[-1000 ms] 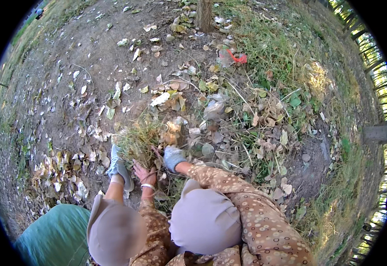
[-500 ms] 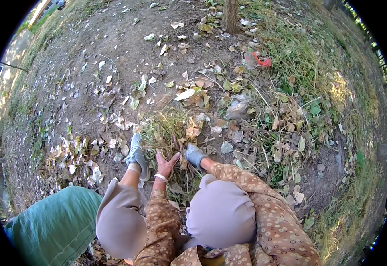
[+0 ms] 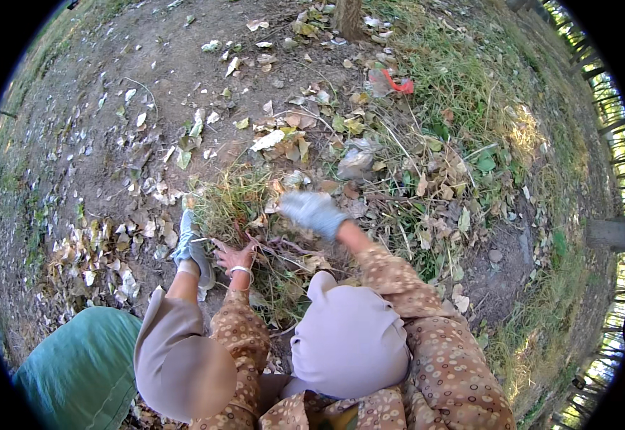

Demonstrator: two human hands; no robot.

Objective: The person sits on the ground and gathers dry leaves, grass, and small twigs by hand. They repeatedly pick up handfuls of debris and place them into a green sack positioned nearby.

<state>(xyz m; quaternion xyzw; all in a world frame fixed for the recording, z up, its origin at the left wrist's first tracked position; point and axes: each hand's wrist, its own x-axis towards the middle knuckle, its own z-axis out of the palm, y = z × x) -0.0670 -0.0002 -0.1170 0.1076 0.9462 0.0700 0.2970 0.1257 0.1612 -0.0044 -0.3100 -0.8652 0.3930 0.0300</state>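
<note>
I am squatting over a clump of dry grass and weeds point(image 3: 237, 204) on bare soil. My left hand point(image 3: 235, 256), bare with a pale bracelet at the wrist, rests with fingers spread at the near edge of the clump. My right hand point(image 3: 312, 211) wears a grey glove and reaches out over the litter just right of the clump; it is blurred, so its grip is unclear. My knees in beige trousers point(image 3: 348, 340) and patterned brown sleeves fill the lower middle. My left shoe point(image 3: 191, 247) stands beside the left hand.
A green sack point(image 3: 76, 373) lies at the lower left. Fallen leaves point(image 3: 284, 136) and a crumpled grey wrapper point(image 3: 355, 163) litter the ground ahead. A red scrap point(image 3: 398, 84) lies near a tree trunk point(image 3: 347, 16). Green grass grows to the right, with a fence at the far right.
My gloved right hand has moved forward, away from my knee and farther over the leaf litter. The left hand stays spread at the grass clump.
</note>
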